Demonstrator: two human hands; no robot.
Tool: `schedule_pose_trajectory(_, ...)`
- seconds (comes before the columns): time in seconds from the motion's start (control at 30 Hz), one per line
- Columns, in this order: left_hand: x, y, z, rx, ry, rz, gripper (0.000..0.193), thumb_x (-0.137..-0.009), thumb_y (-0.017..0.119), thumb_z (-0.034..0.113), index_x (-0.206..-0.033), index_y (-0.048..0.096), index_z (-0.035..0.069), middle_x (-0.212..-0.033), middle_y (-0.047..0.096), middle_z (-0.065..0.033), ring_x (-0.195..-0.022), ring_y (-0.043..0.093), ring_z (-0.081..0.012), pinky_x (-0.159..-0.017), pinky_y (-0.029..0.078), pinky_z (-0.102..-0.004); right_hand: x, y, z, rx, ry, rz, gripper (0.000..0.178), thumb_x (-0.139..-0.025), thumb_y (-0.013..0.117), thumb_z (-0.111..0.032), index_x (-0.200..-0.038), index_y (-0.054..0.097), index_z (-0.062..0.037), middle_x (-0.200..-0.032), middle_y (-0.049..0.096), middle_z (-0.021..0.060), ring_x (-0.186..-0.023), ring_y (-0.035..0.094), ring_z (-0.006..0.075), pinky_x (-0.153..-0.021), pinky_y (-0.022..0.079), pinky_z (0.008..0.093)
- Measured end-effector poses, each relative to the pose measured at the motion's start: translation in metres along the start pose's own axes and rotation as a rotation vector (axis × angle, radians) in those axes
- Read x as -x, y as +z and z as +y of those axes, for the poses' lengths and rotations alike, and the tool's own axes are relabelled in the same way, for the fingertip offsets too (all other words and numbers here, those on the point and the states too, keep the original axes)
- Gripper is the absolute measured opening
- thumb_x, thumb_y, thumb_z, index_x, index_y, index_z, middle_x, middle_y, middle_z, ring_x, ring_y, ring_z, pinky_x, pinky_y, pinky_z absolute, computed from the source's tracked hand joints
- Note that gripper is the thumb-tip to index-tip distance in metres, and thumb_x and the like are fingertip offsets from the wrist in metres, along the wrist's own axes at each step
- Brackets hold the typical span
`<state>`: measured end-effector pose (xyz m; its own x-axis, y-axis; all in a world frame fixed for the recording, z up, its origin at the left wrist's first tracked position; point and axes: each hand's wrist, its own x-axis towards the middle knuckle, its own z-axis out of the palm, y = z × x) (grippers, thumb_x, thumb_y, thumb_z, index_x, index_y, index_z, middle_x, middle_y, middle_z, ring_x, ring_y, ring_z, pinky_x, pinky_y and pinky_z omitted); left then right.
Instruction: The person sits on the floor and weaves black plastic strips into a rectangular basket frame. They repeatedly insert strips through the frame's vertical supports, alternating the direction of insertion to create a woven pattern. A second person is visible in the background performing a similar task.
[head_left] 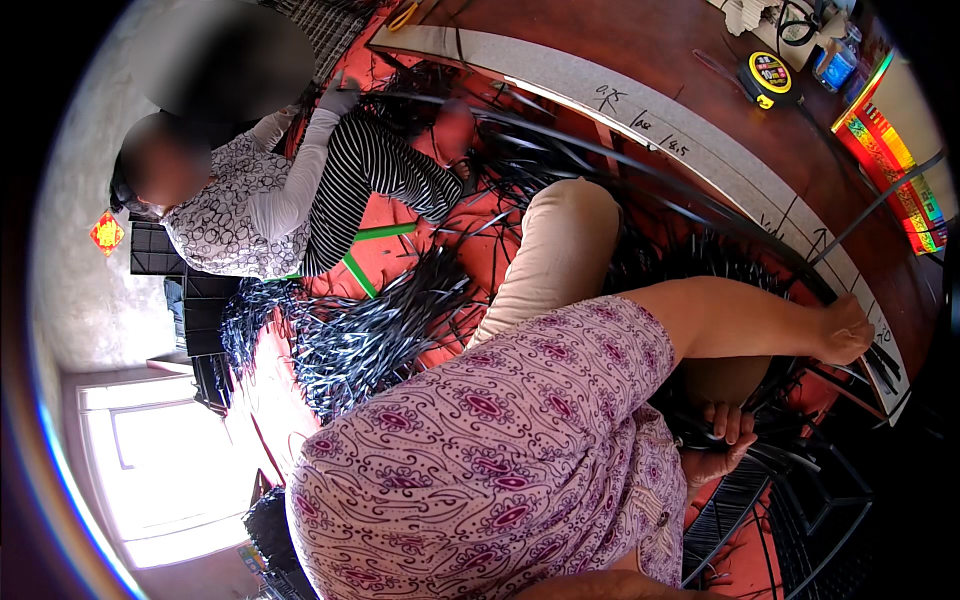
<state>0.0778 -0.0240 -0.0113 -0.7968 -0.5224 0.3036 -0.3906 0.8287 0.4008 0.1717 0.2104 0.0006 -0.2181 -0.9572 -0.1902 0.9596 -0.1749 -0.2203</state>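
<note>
My left hand (pixel 845 330) is closed around the end of a bundle of long black plastic strips (pixel 690 188), at the edge of a white marked board (pixel 640 128). The bundle runs along the board back toward a co-worker. Lower down, close to my body, my right hand (pixel 722 440) is curled with its fingers bent over dark strips, whose exact hold is partly hidden. Short black strip ends (pixel 884 366) stick out past my left hand. Near my right hand are black frame-like pieces (pixel 820 490) and more loose strips.
A seated co-worker (pixel 245 210) with a gloved hand (pixel 340 97) is at the upper left. Heaps of black strips (pixel 385 320) lie on red sheeting (pixel 395 285). A yellow tape measure (pixel 766 80) and a blue-labelled bottle (pixel 837 62) stand on the brown table (pixel 640 50).
</note>
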Motion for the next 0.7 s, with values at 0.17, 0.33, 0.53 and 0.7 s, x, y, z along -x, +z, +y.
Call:
schedule_pose_trajectory(0.17, -0.003, 0.008, 0.0, -0.002, -0.005, 0.006, 0.021, -0.078, 0.056, 0.022, -0.08, 0.065, 0.003, -0.076, 0.069, -0.0116, -0.07, 0.069, -0.029, -0.057, 0.048, -0.0437, 0.0, 0.0, 0.0, 0.011, -0.013, 0.018, 0.028, -0.093, 0.063, -0.028, -0.08, 0.04, -0.0176, -0.065, 0.039, -0.0062, -0.062, 0.039, 0.0105, -0.067, 0.032, 0.0293)
schedule_pose_trajectory(0.33, -0.005, 0.009, -0.001, 0.013, 0.02, 0.041, 0.021, -0.075, 0.06, 0.023, -0.078, 0.065, 0.003, -0.068, 0.067, -0.0126, -0.066, 0.068, -0.0298, -0.054, 0.048, -0.0446, -0.001, 0.003, 0.0, 0.031, -0.024, 0.02, 0.029, -0.093, 0.063, -0.028, -0.079, 0.039, -0.018, -0.065, 0.039, -0.0064, -0.062, 0.039, 0.0102, -0.067, 0.032, 0.0291)
schedule_pose_trajectory(0.53, 0.012, -0.01, -0.032, 0.18, -0.211, 0.213, 0.021, -0.08, 0.056, 0.023, -0.079, 0.066, 0.004, -0.071, 0.067, -0.0149, -0.068, 0.067, -0.0339, -0.059, 0.049, -0.048, -0.002, 0.008, 0.004, 0.039, -0.017, 0.03, 0.03, -0.093, 0.062, -0.029, -0.079, 0.038, -0.0184, -0.065, 0.038, -0.007, -0.063, 0.039, 0.0095, -0.067, 0.032, 0.0281)
schedule_pose_trajectory(0.7, 0.066, -0.141, -0.052, 0.557, -0.625, 0.268, 0.032, -0.089, 0.051, 0.031, -0.082, 0.066, 0.004, -0.071, 0.065, -0.0192, -0.07, 0.065, -0.0379, -0.067, 0.05, -0.0495, -0.003, 0.009, 0.005, 0.042, 0.01, 0.003, 0.028, -0.094, 0.061, -0.029, -0.079, 0.04, -0.0186, -0.067, 0.037, -0.0075, -0.065, 0.039, 0.009, -0.069, 0.033, 0.0279)
